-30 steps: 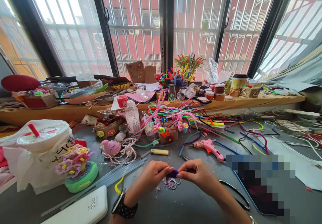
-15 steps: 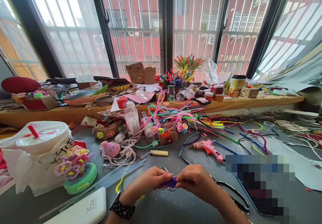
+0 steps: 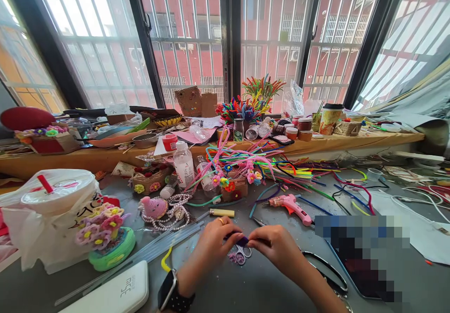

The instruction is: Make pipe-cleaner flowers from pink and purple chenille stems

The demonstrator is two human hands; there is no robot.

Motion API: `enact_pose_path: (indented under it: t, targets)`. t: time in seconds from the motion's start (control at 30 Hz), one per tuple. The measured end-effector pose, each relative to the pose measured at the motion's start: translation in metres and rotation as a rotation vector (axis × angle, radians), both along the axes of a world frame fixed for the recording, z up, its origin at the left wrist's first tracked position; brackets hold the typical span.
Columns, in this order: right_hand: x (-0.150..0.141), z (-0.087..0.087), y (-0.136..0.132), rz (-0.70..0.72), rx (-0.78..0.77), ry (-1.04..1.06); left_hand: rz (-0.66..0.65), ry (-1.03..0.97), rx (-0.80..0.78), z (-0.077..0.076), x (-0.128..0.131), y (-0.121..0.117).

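A short dark purple pipe cleaner (image 3: pixel 242 241), bent into a small piece, spans the gap between my hands, partly covered by fingers. My left hand (image 3: pixel 218 238), wearing a ring, has its fingers curled over the left end. At the right end, my right hand (image 3: pixel 276 242) pinches it between thumb and forefinger. Right below the fingers lie small scissors (image 3: pixel 247 253) with white handles, their blades hidden, beside a pinkish-purple clump (image 3: pixel 236 257). A yellow lighter (image 3: pixel 222 213) rests just beyond my left hand. Past my right hand is a pink glue gun (image 3: pixel 291 206).
Colourful pipe cleaners (image 3: pixel 291 172) lie heaped behind the hands. To the left are a power bank (image 3: pixel 116 289), clear glue sticks (image 3: pixel 165 243), a green flower pot (image 3: pixel 114 252) and a bagged cup (image 3: pixel 58 191). Black-handled pliers (image 3: pixel 330 268) and a phone (image 3: pixel 355 271) lie at right.
My left hand has rolled over, its back now turned up and its fingers over the purple pipe cleaner. The pipe cleaner has risen slightly, and the scissors' handles show more beneath it.
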State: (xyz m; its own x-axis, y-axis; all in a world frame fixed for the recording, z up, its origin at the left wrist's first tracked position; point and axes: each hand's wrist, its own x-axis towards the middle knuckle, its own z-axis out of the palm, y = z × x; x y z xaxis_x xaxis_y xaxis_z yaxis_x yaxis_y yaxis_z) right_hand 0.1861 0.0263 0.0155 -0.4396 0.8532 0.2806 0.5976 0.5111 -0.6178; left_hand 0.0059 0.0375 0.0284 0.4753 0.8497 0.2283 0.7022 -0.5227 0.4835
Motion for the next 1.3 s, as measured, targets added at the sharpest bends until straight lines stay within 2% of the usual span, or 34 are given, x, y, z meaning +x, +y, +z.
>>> enact_pose_path:
  t: [0.07,0.17,0.33,0.53,0.67,0.97,1.3]
  targets:
    - [0.0,0.001,0.003,-0.047,-0.099,0.077,-0.012,0.033,0.23,0.002,0.004,-0.004]
    - [0.002,0.002,0.007,-0.084,-0.258,0.235,-0.12,0.077,0.365,0.002,0.007,-0.009]
    - [0.005,0.003,0.009,-0.023,-0.455,0.39,-0.124,0.073,0.384,-0.005,0.009,-0.011]
    - [0.005,0.0,0.008,0.03,-0.481,0.418,-0.104,0.062,0.309,-0.002,0.008,-0.012]
    - [0.005,0.0,0.008,0.06,-0.466,0.389,-0.084,0.102,0.252,0.0,0.008,-0.014]
    - [-0.001,-0.005,0.007,0.054,-0.411,0.304,-0.087,0.109,0.109,-0.005,0.003,-0.012]
    - [-0.005,-0.002,0.001,0.077,-0.065,-0.08,-0.154,0.149,-0.021,-0.007,-0.002,-0.008]
